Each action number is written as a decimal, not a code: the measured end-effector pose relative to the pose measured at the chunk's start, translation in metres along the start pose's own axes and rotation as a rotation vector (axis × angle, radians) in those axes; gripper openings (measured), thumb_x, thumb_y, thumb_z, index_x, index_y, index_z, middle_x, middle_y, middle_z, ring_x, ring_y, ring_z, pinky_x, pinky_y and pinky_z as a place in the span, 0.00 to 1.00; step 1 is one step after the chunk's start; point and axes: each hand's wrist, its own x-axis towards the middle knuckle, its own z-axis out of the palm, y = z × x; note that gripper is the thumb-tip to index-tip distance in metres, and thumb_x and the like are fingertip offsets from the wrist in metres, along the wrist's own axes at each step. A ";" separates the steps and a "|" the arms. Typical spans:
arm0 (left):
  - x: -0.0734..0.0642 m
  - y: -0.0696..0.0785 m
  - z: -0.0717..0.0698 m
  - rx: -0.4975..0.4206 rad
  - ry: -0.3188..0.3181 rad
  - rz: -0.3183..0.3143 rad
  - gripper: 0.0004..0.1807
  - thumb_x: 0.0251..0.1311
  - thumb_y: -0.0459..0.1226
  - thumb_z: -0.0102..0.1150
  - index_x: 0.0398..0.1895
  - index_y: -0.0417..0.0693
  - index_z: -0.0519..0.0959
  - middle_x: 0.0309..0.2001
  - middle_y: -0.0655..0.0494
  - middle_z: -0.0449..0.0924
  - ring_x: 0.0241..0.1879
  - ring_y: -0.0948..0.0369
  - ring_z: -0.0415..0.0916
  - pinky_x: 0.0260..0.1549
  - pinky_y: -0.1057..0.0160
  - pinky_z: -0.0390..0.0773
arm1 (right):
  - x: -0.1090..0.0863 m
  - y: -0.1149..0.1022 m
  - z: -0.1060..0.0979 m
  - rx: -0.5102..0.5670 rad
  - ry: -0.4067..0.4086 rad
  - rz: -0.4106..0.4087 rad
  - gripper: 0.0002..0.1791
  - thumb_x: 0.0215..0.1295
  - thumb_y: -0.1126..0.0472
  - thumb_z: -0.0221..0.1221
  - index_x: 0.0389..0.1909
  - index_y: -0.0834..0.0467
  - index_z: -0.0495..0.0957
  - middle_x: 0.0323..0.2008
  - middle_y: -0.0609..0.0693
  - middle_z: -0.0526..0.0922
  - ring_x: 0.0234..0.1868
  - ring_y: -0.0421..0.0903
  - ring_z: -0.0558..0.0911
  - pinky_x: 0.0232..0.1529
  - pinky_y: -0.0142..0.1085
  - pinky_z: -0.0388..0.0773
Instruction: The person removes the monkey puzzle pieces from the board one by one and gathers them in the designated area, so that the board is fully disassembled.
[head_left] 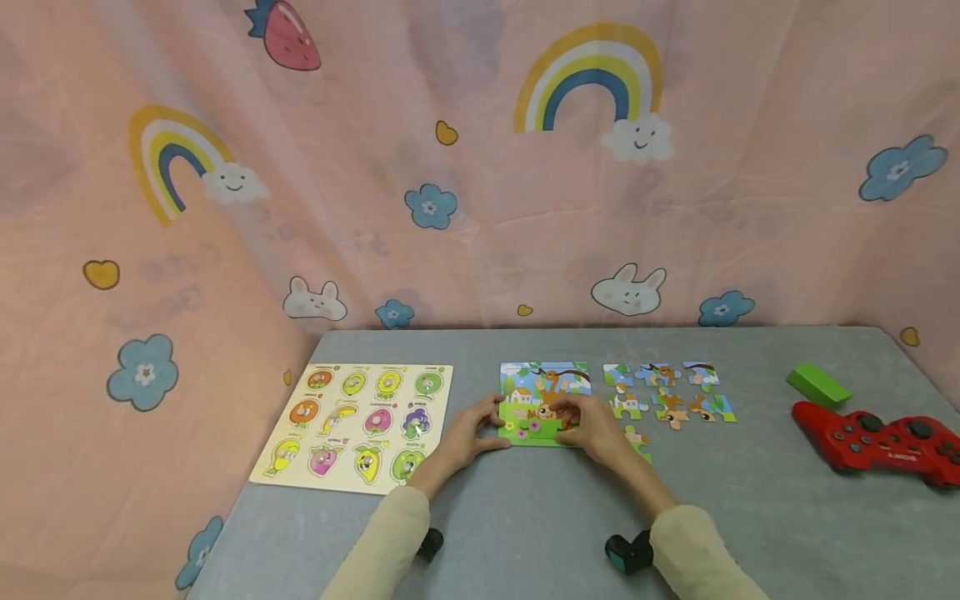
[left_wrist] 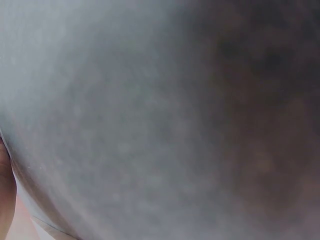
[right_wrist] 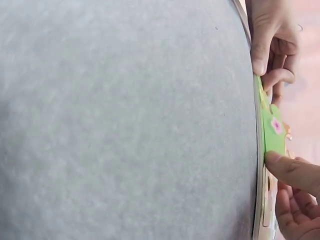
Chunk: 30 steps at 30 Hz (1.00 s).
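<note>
A jigsaw puzzle (head_left: 517, 383) with a house, a tree and an animal lies in the middle of the table. My left hand (head_left: 471, 429) holds its near left corner, thumb at the near edge and bent fingers at the left edge. Over the near right part, my right hand (head_left: 596, 427) pinches a green puzzle piece with a pink flower (right_wrist: 272, 127) between thumb and fingers. That piece looks slightly raised at its edge in the right wrist view. Grey tabletop, blurred, fills most of the left wrist view.
Several loose puzzle pieces (head_left: 671, 408) lie right of the puzzle, one partly behind the right hand. A cream fruit board (head_left: 348, 442) lies to the left. At the right are a green block (head_left: 819, 385) and a red game controller (head_left: 873, 442). A patterned curtain (head_left: 480, 250) hangs behind.
</note>
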 end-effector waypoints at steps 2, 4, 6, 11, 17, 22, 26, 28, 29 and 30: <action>0.000 0.000 0.000 0.003 0.000 -0.001 0.13 0.49 0.27 0.69 0.31 0.33 0.71 0.62 0.37 0.69 0.65 0.46 0.64 0.59 0.61 0.71 | 0.001 0.003 0.000 0.023 -0.008 -0.010 0.19 0.43 0.75 0.72 0.40 0.69 0.81 0.31 0.54 0.82 0.30 0.47 0.80 0.30 0.34 0.80; 0.000 0.000 0.000 0.001 -0.002 -0.004 0.13 0.49 0.27 0.69 0.31 0.33 0.71 0.62 0.37 0.69 0.65 0.46 0.64 0.59 0.61 0.71 | 0.002 0.007 0.000 0.044 -0.023 -0.020 0.19 0.44 0.74 0.72 0.40 0.69 0.81 0.32 0.55 0.82 0.30 0.46 0.80 0.30 0.32 0.80; 0.000 0.000 0.000 0.001 -0.005 -0.009 0.13 0.49 0.27 0.69 0.31 0.32 0.71 0.62 0.37 0.69 0.65 0.46 0.64 0.59 0.62 0.71 | 0.003 0.011 0.000 0.070 -0.047 -0.036 0.19 0.45 0.74 0.71 0.41 0.70 0.81 0.33 0.56 0.83 0.30 0.47 0.80 0.30 0.32 0.80; 0.000 0.000 0.000 0.000 -0.009 -0.010 0.13 0.49 0.27 0.69 0.31 0.33 0.72 0.62 0.37 0.68 0.65 0.45 0.63 0.59 0.62 0.70 | 0.005 0.019 -0.004 0.112 -0.071 -0.051 0.17 0.49 0.73 0.69 0.42 0.71 0.81 0.34 0.57 0.83 0.30 0.44 0.80 0.31 0.31 0.80; 0.000 -0.001 0.000 -0.007 -0.010 -0.022 0.13 0.50 0.28 0.69 0.31 0.33 0.72 0.63 0.38 0.69 0.66 0.47 0.63 0.60 0.62 0.70 | 0.007 0.022 -0.006 0.112 -0.057 -0.074 0.13 0.54 0.72 0.67 0.41 0.70 0.81 0.34 0.57 0.84 0.30 0.43 0.81 0.31 0.31 0.81; 0.001 -0.003 0.000 -0.012 -0.008 -0.019 0.13 0.50 0.28 0.69 0.31 0.34 0.72 0.63 0.38 0.69 0.66 0.47 0.63 0.60 0.61 0.71 | 0.009 0.022 -0.005 0.138 -0.084 -0.039 0.15 0.54 0.71 0.67 0.44 0.70 0.81 0.35 0.57 0.84 0.31 0.43 0.81 0.31 0.30 0.80; 0.001 -0.003 0.000 -0.010 -0.007 -0.024 0.13 0.50 0.28 0.69 0.31 0.34 0.72 0.63 0.39 0.69 0.66 0.48 0.64 0.59 0.61 0.71 | 0.011 0.019 -0.005 0.141 -0.108 -0.023 0.15 0.55 0.70 0.66 0.45 0.69 0.81 0.36 0.56 0.85 0.31 0.42 0.80 0.31 0.29 0.80; 0.001 -0.002 0.000 -0.008 -0.009 -0.028 0.13 0.50 0.28 0.69 0.31 0.34 0.72 0.63 0.39 0.69 0.66 0.48 0.64 0.59 0.62 0.71 | 0.011 0.018 -0.005 0.132 -0.104 -0.023 0.14 0.57 0.69 0.65 0.45 0.68 0.82 0.36 0.56 0.85 0.31 0.42 0.80 0.31 0.29 0.79; 0.001 -0.002 0.000 -0.007 -0.009 -0.029 0.13 0.50 0.28 0.69 0.31 0.34 0.72 0.63 0.39 0.69 0.66 0.48 0.64 0.59 0.62 0.71 | 0.011 0.017 -0.005 0.131 -0.104 -0.022 0.14 0.58 0.69 0.64 0.45 0.68 0.82 0.37 0.56 0.85 0.31 0.42 0.80 0.31 0.29 0.79; 0.001 -0.001 0.000 -0.007 -0.009 -0.031 0.13 0.50 0.28 0.69 0.31 0.34 0.72 0.63 0.39 0.69 0.66 0.48 0.63 0.59 0.62 0.71 | 0.012 0.016 -0.005 0.129 -0.101 -0.022 0.13 0.58 0.69 0.63 0.45 0.68 0.82 0.37 0.56 0.85 0.32 0.42 0.80 0.32 0.29 0.79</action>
